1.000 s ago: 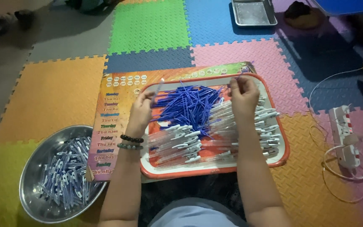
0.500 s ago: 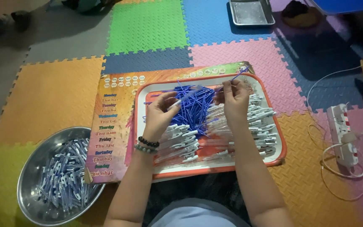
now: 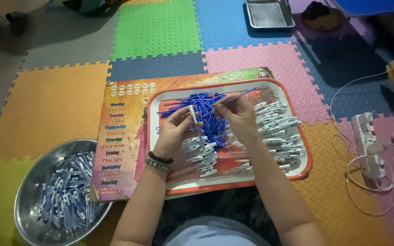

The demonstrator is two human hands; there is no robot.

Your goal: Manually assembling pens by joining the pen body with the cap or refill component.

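An orange-rimmed white tray [image 3: 297, 171] lies in front of me. It holds a heap of thin blue pen refills [image 3: 206, 111] and rows of white pen barrels [image 3: 279, 130]. My left hand [image 3: 174, 132] holds one white pen barrel [image 3: 194, 117] upright over the tray. My right hand [image 3: 238, 116] pinches a single blue refill [image 3: 240, 96] whose tip points up and to the right. Both hands are close together above the blue heap.
A round steel bowl [image 3: 28, 191] of assembled pens sits at the lower left. A colourful printed board [image 3: 119, 136] lies under the tray. A steel tray [image 3: 270, 13] lies at the top. A power strip [image 3: 365, 136] with white cables lies on the right on foam mats.
Both hands have drawn together over the tray. The left hand now holds a white barrel upright, and the right hand has lifted one blue refill out of the heap.
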